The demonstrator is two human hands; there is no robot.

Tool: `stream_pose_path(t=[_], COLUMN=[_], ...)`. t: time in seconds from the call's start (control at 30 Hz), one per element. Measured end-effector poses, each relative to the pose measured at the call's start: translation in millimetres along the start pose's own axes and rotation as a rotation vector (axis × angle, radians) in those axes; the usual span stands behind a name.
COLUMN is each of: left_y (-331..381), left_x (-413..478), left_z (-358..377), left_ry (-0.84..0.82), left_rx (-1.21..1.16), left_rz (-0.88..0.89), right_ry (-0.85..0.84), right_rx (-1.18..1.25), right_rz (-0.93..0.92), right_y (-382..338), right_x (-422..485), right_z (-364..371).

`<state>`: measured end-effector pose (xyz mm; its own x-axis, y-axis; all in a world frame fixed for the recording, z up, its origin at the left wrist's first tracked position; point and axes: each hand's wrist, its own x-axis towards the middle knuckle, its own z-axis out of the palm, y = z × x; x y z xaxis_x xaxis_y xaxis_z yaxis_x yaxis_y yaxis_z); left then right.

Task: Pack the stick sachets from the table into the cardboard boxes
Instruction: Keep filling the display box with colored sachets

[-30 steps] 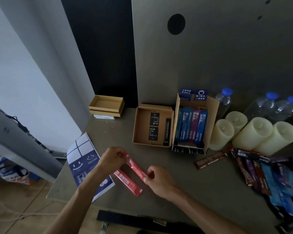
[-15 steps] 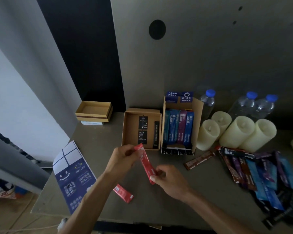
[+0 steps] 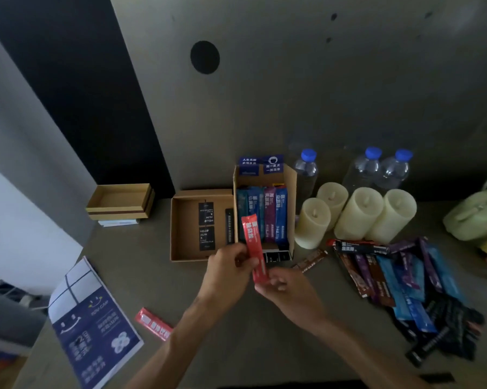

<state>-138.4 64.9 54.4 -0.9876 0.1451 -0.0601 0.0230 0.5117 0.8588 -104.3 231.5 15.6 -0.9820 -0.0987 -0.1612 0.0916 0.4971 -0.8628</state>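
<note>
Just in front of the sachet-filled box (image 3: 292, 189), left hand (image 3: 227, 273) and right hand (image 3: 286, 290) both pinch an upright red sachet (image 3: 254, 248).

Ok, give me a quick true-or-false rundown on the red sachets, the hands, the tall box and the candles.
1. The left hand and right hand both pinch one red sachet. True.
2. The second red sachet is packed in a box. False: it lies on the table beside the blue booklet.
3. The tall box holds blue and purple sachets side by side. True.
4. The candles stand left of the tall box. False: they stand to its right, in front of the water bottles.
5. A loose pile of sachets lies on the right of the table. True.
</note>
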Motion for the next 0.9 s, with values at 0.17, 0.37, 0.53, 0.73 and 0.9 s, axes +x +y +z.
stream_pose_path(t=[0.17,0.37,0.53,0.73,0.9], left_y=[26,33,25,23,19], left_x=[47,79,83,80,80], left_z=[21,55,65,74,81], left_ry=[0.145,0.182,0.164,0.24,0.155], left_rx=[0.101,0.268,0.286,0.344,0.552], left_rz=[0.029,-0.044,-0.06,0.06,0.167], right_ry=[-0.015,-0.081,-0.148,-0.139,-0.012], right_rx=[-0.155,-0.243,-0.25,-0.231,-0.283], right_rz=[0.022,0.083,0.142,0.169,0.179], right_y=[18,36,48,58,68], right_x=[-16,-29,-36,-31,-22], right_z=[-20,-41,-58,-71,-99])
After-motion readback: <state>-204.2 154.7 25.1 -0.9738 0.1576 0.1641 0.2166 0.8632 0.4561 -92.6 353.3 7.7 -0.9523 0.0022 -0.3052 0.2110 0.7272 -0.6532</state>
